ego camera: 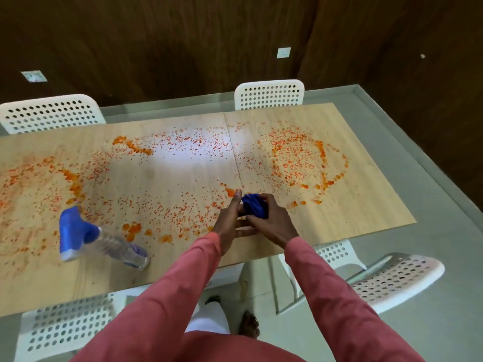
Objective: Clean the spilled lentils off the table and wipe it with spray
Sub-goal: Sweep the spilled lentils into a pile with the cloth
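Over the near middle of the wooden counter: both hands together, sleeves in pink-red. Right hand curled around a bunched blue cloth, fingers and thumb wrapped over it from the right, most of the cloth buried in the grip so its full size unreadable. Left hand just beside, fingers straight and extended, tips reaching the cloth's left edge; whether actually pressing the cloth or only next to it, hard to tell, since the two hands overlap there.

Orange lentils scattered across nearly the whole counter: loose rings and arcs on the right half, a thicker curved streak at far left-centre, denser clumps near the front edge just left of the hands. A bright glare patch in the middle washing out the grains there. Left end of the counter cut off by the frame edge.

Spray bottle at front left, well apart from the hands, blue trigger head blurred, clear body faint against the wood; seemingly upright but strongly skewed by the wide lens, true lean not certain.

White perforated chairs around the counter, two beyond the far edge, others partly tucked below the near edge and partly hidden by it. Bare foot on the grey floor below, half covered by the sleeves.
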